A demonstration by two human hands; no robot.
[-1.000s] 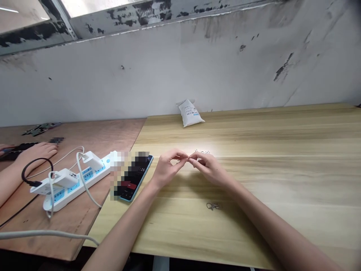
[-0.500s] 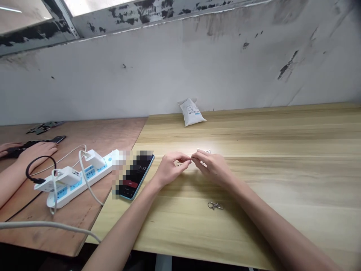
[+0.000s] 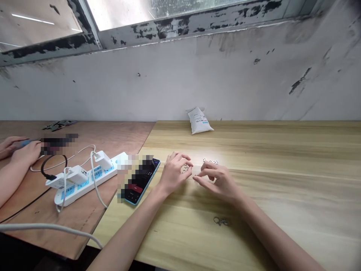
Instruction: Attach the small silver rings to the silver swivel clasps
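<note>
My left hand [image 3: 177, 172] hovers over the wooden table with thumb and fingers curved and apart. Small metal rings [image 3: 185, 168] show in the gap between them, seemingly on the tabletop. To its right, the thumb and index finger of my right hand [image 3: 216, 180] pinch what looks like a small metal ring [image 3: 196, 175], mostly hidden by the fingertips. Just beyond that hand lies a group of small shiny metal pieces [image 3: 210, 161], partly covered by its fingers. A swivel clasp with a key ring [image 3: 220, 221] lies nearer me, below my right hand.
A phone [image 3: 143, 180] lies left of my left hand. Beside it, a white power strip [image 3: 91, 179] with chargers and cables sits on the reddish table [image 3: 124, 131]. A white packet [image 3: 199, 121] rests near the wall. Another person's hands [image 3: 25, 152] are at far left.
My fingertips, which met in the middle before, have drawn apart; the left fingers have spread. The camera view has tilted up. The other person's hands have shifted slightly.
</note>
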